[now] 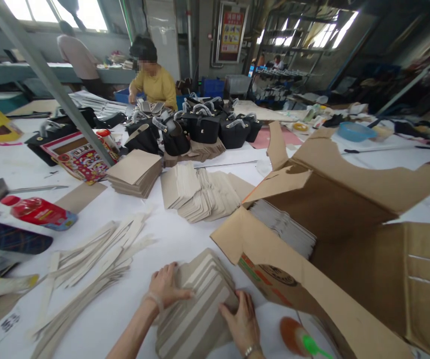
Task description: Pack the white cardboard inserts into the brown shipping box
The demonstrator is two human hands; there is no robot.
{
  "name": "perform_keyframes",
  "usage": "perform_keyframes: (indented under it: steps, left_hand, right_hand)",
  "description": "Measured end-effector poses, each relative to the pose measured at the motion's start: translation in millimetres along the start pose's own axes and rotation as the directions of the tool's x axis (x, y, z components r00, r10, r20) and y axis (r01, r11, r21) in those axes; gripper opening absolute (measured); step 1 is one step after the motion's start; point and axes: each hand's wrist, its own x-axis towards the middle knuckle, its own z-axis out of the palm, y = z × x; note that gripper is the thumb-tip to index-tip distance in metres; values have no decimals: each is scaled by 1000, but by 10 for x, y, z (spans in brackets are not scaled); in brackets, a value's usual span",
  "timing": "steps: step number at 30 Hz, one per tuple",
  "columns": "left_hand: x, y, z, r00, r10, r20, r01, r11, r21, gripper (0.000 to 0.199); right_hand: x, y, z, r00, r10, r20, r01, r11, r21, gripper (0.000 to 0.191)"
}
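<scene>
A fanned stack of grey-beige cardboard pieces (196,309) with rounded corners lies on the white table just in front of me. My left hand (166,288) is on its far left edge, thumb stretched across the top and fingers bent over the side. At the right edge, my right hand (242,319) grips the stack with thumb on top and fingers round the side. Just right of it, an orange-brown bottle with a green nozzle (293,335) stands near the big open carton (349,234). Similar pieces (282,224) are packed inside the carton.
Beyond the hands lie spread cardboard pieces (203,192) and a square stack (134,172). Cardboard strips (99,259) and a red bottle (41,212) are at left. Black handbags (202,124) stand farther back, near a person in yellow (157,87). A slanting metal pole (50,80) crosses the left.
</scene>
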Motion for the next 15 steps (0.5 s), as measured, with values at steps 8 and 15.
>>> perform_keyframes:
  steps: [8, 15]
  left_hand:
    - [-343, -7, 277, 999, -25, 27, 29, 985, -170, 79]
    - [-362, 16, 469, 993, -94, 76, 111, 960, -257, 78]
  right_hand:
    - [-64, 115, -9, 996, 34, -84, -26, 995, 99, 52]
    - [-372, 304, -53, 940, 307, -147, -259, 927, 272, 68]
